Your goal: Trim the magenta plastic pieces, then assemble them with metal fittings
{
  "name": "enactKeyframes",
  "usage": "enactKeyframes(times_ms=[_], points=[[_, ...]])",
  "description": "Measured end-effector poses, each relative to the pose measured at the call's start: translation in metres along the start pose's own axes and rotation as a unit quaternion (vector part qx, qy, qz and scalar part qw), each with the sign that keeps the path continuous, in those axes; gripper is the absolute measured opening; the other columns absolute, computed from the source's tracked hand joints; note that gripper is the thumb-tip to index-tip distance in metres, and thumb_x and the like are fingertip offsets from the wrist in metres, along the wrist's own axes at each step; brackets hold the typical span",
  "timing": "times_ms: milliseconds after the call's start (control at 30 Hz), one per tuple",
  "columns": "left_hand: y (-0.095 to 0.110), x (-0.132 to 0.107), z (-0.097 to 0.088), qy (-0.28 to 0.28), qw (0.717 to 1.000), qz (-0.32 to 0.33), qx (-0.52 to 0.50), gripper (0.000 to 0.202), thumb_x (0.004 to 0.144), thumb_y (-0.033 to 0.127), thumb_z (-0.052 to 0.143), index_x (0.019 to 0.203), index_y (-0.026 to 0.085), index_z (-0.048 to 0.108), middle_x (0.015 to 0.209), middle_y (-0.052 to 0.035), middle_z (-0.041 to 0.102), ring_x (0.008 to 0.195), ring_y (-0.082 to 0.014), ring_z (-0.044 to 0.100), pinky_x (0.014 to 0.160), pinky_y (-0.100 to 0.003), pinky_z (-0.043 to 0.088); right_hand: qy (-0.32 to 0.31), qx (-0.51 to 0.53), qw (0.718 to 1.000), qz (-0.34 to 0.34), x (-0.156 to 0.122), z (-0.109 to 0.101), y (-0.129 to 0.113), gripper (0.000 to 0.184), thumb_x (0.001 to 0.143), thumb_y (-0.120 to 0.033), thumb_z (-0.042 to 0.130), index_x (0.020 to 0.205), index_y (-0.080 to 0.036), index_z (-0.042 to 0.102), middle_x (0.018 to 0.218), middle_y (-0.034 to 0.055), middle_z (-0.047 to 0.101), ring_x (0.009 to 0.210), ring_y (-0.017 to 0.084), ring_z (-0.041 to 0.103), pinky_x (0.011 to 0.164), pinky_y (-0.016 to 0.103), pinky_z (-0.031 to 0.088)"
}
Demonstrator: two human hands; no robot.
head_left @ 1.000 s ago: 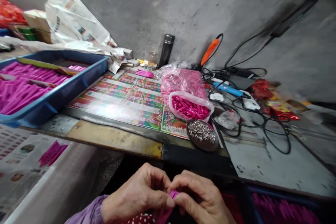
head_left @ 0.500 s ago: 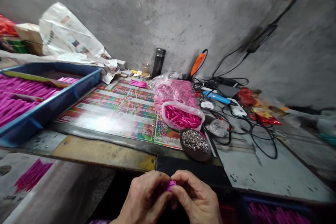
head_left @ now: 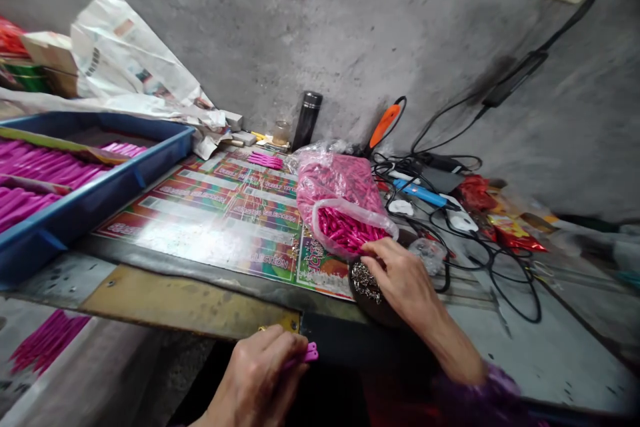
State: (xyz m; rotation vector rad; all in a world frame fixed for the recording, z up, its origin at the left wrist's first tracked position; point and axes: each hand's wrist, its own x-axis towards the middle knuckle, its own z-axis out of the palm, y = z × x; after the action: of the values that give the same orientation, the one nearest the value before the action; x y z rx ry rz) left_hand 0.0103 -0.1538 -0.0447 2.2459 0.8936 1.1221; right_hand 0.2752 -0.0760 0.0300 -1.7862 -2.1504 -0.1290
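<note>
Where the left hand sits: fingers curled shut on a pink stick, its end poking out, the rest hidden.
Where the right hand sits: fingers over a dark dish of silver metal bits; any pinch cannot be told.
Just beyond those fingers: a plastic bag of pink sticks.

Right hand hides brown dish
</note>
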Motion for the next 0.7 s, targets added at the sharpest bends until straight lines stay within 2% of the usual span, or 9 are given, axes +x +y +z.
enactKeyframes(times_ms=[167, 367, 533, 633, 700], points=[[-0.009, -0.003, 0.003, 0.0, 1.0, 0.014, 0.019, 0.01, 0.097, 0.013, 0.051, 0.099, 0.019, 0.058, 0.076, -0.0017, 0.065, 0.064, -0.0134, 0.063, 0.059, -0.021, 0.048, -0.041, -0.092, 0.995, 0.018, 0.04, 0.019, 0.016, 0.019, 0.095, -0.017, 0.053, 0.096, -0.017, 0.072, 0.1, 0.0107, 0.068, 0.085, 0.026, 0.066, 0.069, 0.033, 0.044], [-0.017, -0.009, 0.015, 0.032, 0.998, 0.034, 0.038, 0.01, 0.095, 0.013, 0.053, 0.101, 0.021, 0.057, 0.073, -0.0003, 0.065, 0.058, -0.0126, 0.062, 0.053, -0.02, 0.047, -0.078, -0.124, 0.989, 0.026, 0.053, 0.038, 0.023, 0.016, 0.09, -0.011, 0.058, 0.08, -0.017, 0.068, 0.086, 0.0091, 0.065, 0.078, 0.023, 0.063, 0.065, 0.031, 0.038], [-0.016, -0.007, 0.013, 0.03, 0.999, 0.024, 0.032, 0.01, 0.094, 0.012, 0.054, 0.1, 0.02, 0.057, 0.075, -0.0005, 0.065, 0.059, -0.0127, 0.062, 0.054, -0.02, 0.047, -0.054, -0.06, 0.996, 0.031, 0.05, 0.036, 0.023, 0.013, 0.085, -0.011, 0.054, 0.08, -0.018, 0.064, 0.085, 0.0087, 0.065, 0.079, 0.025, 0.063, 0.07, 0.033, 0.041], [-0.01, -0.004, 0.007, 0.015, 1.0, 0.011, 0.024, 0.012, 0.094, 0.011, 0.053, 0.099, 0.019, 0.059, 0.076, -0.0014, 0.066, 0.062, -0.0129, 0.063, 0.055, -0.02, 0.047, -0.017, 0.017, 0.999, 0.04, 0.039, 0.027, 0.016, 0.012, 0.081, -0.014, 0.054, 0.087, -0.017, 0.063, 0.087, 0.0088, 0.067, 0.082, 0.025, 0.064, 0.075, 0.035, 0.047], [-0.005, -0.003, 0.004, 0.014, 1.0, 0.007, 0.015, 0.012, 0.094, 0.011, 0.051, 0.097, 0.019, 0.06, 0.074, -0.0018, 0.066, 0.061, -0.0129, 0.063, 0.056, -0.02, 0.048, 0.001, 0.071, 0.996, 0.045, 0.023, 0.018, 0.007, 0.019, 0.081, -0.019, 0.054, 0.097, -0.016, 0.063, 0.086, 0.0073, 0.068, 0.077, 0.023, 0.065, 0.072, 0.034, 0.051]])
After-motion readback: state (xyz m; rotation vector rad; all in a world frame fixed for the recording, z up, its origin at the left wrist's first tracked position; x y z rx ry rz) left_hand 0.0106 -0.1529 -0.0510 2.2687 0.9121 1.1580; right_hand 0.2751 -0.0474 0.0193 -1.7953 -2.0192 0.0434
